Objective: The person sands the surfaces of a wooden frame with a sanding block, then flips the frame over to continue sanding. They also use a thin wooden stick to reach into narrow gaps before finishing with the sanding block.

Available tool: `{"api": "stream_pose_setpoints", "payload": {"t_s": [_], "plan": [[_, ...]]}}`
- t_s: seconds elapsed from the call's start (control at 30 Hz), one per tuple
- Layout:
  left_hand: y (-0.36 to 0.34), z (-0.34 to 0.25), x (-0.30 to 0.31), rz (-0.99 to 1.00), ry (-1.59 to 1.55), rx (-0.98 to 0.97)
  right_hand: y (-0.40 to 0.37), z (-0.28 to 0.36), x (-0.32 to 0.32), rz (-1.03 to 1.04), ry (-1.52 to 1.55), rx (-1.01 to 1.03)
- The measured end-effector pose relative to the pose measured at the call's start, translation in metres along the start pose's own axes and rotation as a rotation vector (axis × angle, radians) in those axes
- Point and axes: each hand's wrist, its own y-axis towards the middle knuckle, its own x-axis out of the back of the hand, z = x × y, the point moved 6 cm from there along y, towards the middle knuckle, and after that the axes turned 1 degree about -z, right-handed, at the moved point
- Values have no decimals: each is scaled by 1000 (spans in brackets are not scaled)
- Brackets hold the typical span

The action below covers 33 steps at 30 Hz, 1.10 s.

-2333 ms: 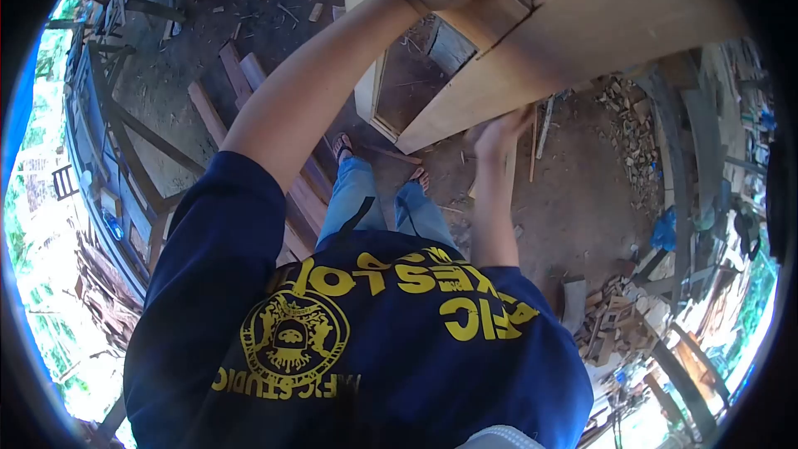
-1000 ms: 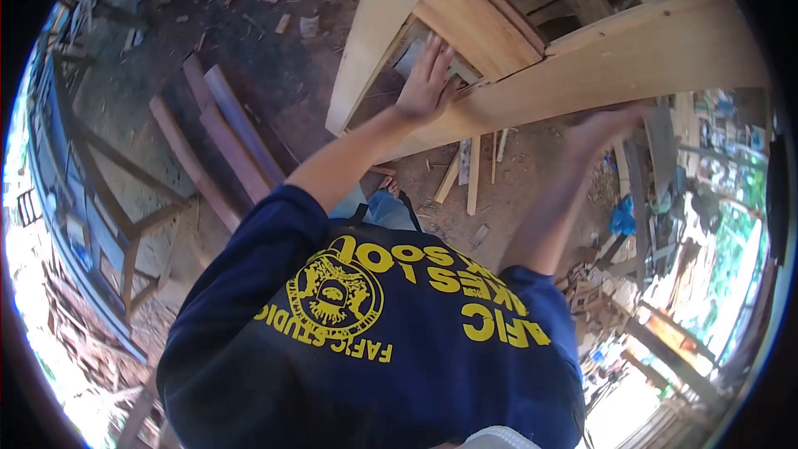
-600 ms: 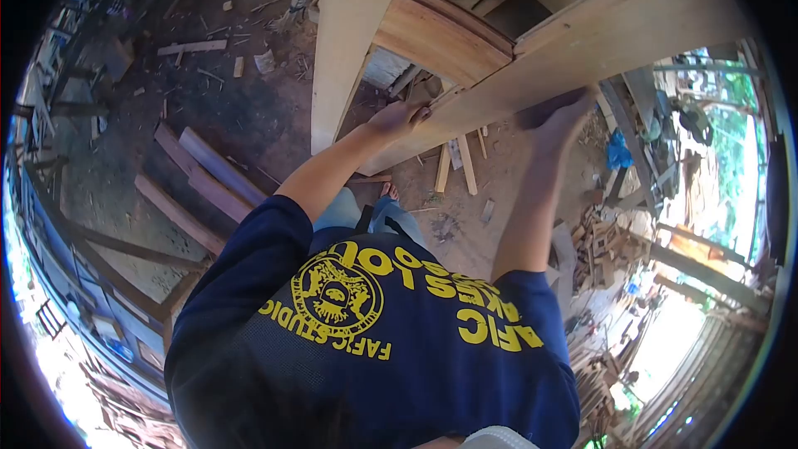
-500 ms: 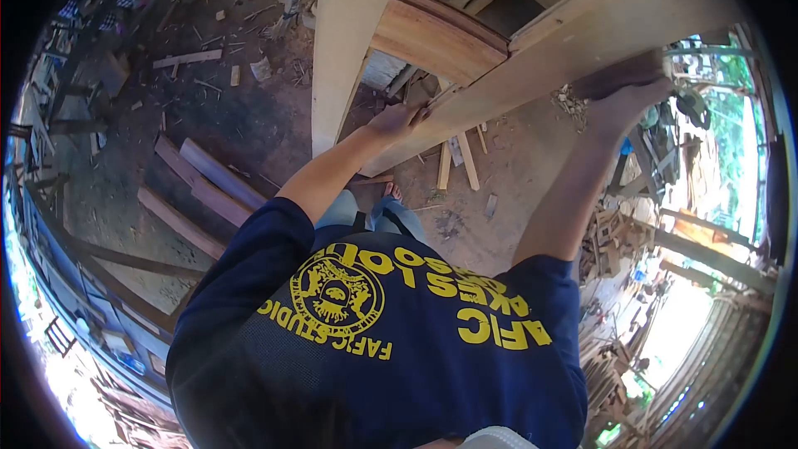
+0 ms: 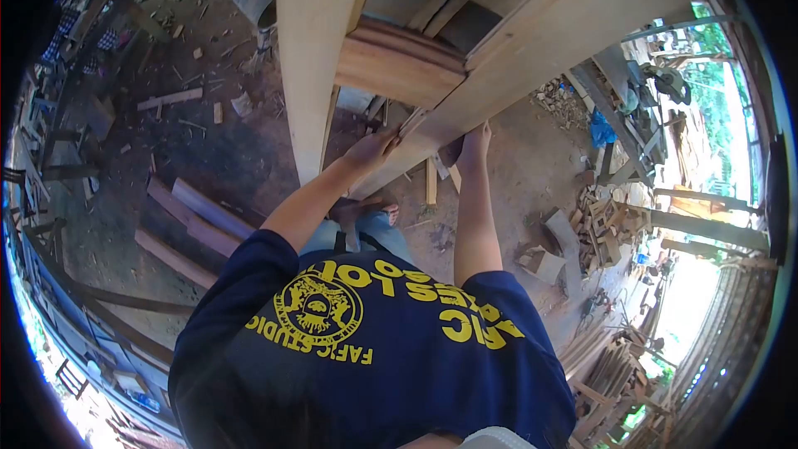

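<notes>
A pale wooden frame [image 5: 532, 58] with two long boards and a reddish crosspiece [image 5: 403, 66] stands in front of me, its boards converging toward my body. My left hand [image 5: 374, 148] is closed round the near end of the right board, fingers at its inner edge. On that board's outer face, my right hand [image 5: 475, 145] presses a dark brown flat piece [image 5: 451, 150]; I cannot tell what kind it is. The palm and most of the fingers are hidden behind this piece and the board. Both hands are at nearly the same distance from me.
Several planks [image 5: 204, 214] lie on the dirt floor to the left. Wood scraps [image 5: 615, 220] are heaped at the right, near a blue plastic bag [image 5: 602, 129]. Offcuts [image 5: 170, 99] and shavings litter the ground, and narrow sticks [image 5: 431, 181] lie below the frame.
My right hand has slid along the board's outer face toward me, bringing the dark brown piece from the far part to the near end. The left hand keeps its hold on the board.
</notes>
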Motion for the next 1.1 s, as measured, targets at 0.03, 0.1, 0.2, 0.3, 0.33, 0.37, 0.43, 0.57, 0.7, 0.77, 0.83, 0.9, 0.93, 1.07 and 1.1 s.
{"api": "stream_pose_setpoints", "payload": {"t_s": [0.03, 0.1, 0.2, 0.3, 0.33, 0.37, 0.43, 0.57, 0.7, 0.77, 0.83, 0.9, 0.93, 1.07, 1.1], "plan": [[2, -1, 1, 5, 10, -14, 3, 19, -4, 53, -29, 23], [-1, -7, 5, -35, -23, -32, 5, 78, -13, 143, -4, 56], [-3, -9, 7, -44, -60, 20, -17, 237, -51, 232, 368, 327], [-3, -18, 12, -163, -42, 2, -31, 345, -62, 314, 395, 433], [-3, -18, 10, -169, -57, 29, -35, 364, -65, 331, 370, 405], [-3, -16, 9, -180, -74, 59, -30, 372, -60, 322, 386, 442], [-3, -13, 7, -225, -139, 19, -11, 361, -45, 117, 1, 748], [1, -9, 4, -157, -66, 102, 15, 171, -31, 169, 210, 260], [-6, -32, 9, -225, -89, 100, -12, -35, 11, 192, -73, -27], [3, -33, 6, -249, -106, 95, -41, -22, 12, 94, 162, -73], [4, -16, 0, -324, -32, 176, -21, 4, 24, -40, 22, 126], [5, -22, 3, -304, -19, 197, -52, 179, -12, 89, 164, 826], [3, -27, 4, -278, -10, 218, -56, 241, -21, 23, 146, 944], [-7, -51, 10, -207, 73, 252, -96, 475, -70, -311, -393, 1675], [-8, -59, 13, -149, 120, 221, -105, 515, -86, -316, -372, 1655]]}}
